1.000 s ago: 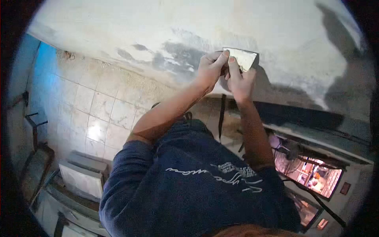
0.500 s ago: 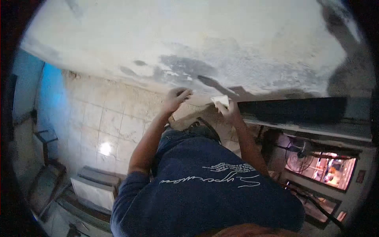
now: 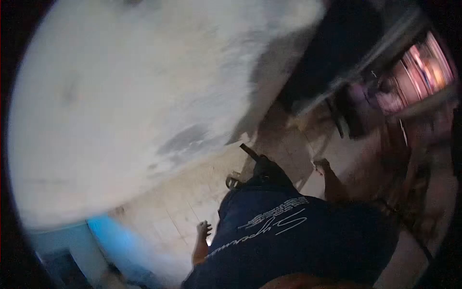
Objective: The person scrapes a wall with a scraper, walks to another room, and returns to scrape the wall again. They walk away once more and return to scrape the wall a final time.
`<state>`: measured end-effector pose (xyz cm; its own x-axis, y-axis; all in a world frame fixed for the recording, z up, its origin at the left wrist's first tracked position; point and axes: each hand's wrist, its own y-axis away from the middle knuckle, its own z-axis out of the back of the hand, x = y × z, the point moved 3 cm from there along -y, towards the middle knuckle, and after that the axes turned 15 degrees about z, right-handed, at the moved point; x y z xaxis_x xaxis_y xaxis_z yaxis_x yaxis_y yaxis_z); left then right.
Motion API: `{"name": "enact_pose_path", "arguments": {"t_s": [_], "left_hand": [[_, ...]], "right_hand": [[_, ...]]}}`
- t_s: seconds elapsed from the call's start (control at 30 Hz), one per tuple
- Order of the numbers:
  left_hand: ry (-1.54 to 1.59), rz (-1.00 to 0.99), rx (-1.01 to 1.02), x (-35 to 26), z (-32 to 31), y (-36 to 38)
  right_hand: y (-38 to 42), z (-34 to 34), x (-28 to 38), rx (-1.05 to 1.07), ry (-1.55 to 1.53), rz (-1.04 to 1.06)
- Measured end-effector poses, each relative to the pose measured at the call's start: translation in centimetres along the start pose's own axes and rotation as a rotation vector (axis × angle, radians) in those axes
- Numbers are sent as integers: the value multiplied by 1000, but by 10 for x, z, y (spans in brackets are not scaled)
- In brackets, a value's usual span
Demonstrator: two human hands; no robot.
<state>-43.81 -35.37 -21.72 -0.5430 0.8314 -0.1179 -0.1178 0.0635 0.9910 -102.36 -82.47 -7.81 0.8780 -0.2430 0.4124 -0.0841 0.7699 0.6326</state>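
Head view, shirt: Your dark blue shirt (image 3: 327, 241), between and behind your hands, bears white script, inverted, legible as "Superm…"; the smaller print beside it is too blurred to read.
Left hand: Your left hand (image 3: 205, 228) hangs beside your body, fingers loosely parted, well apart from the right.
Right hand: Your right hand (image 3: 321, 167) is lowered on the other side; blur hides whether its fingers grip anything, and a pale spot (image 3: 314, 164) at their tips cannot be identified as the white plate.
Wall: Ahead of both hands, the whitish wall (image 3: 110, 101) is mottled, with an irregular grey patch (image 3: 185, 138).
Floor: Pale tiles (image 3: 168, 217) with straight joints lie beyond your left hand.
Opening: A bright rectangular opening (image 3: 423, 74) lies beyond your right hand.
Change: Half a second ago, your hands were nearer the wall and each other, the right pinching the white plate; the view has since rotated.
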Motion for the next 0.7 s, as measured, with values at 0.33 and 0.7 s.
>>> {"name": "enact_pose_path", "arguments": {"t_s": [0.33,0.7], "left_hand": [[-1320,-714,-340,-278,-195,83],[-989,-509,697,-299,-567,276]], "right_hand": [[-21,-118,-128,167,583,344],[61,-147,-319,-127,-781,-299]]}}
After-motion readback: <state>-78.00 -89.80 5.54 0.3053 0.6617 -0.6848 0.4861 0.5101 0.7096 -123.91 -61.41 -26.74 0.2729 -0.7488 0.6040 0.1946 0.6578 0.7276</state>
